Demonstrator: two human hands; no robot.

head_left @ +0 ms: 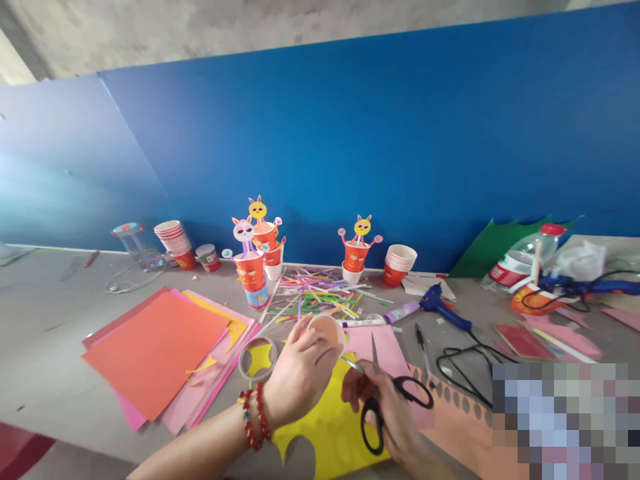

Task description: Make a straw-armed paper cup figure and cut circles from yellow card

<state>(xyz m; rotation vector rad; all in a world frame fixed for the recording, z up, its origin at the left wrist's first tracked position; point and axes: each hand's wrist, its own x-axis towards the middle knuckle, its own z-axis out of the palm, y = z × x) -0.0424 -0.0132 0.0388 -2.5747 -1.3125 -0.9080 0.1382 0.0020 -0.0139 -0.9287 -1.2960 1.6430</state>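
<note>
On the tabletop [60,333] nearest me lies the yellow sheet [340,433], cut along its edges. Above its far edge, my left hand [303,363] has its fingers curled round a paper cup [331,329], which is tilted so I can see into its mouth. My right hand [380,390], above the sheet's right half, has its fingers closed on the scissors [399,382]. The blades stand apart, one pointing up and away, the other at the cup; I can't tell if it touches.

Right of the sheet I see peach paper [465,427]; left of it, a stack of coloured paper [165,353]. A tape roll [242,358] sits just off its far left corner. Farther beyond it come the glue gun [440,307], to the right, and a pile of straws [320,290]. Behind those, cup figures [251,270] with animal heads stand before the blue wall [350,133].
</note>
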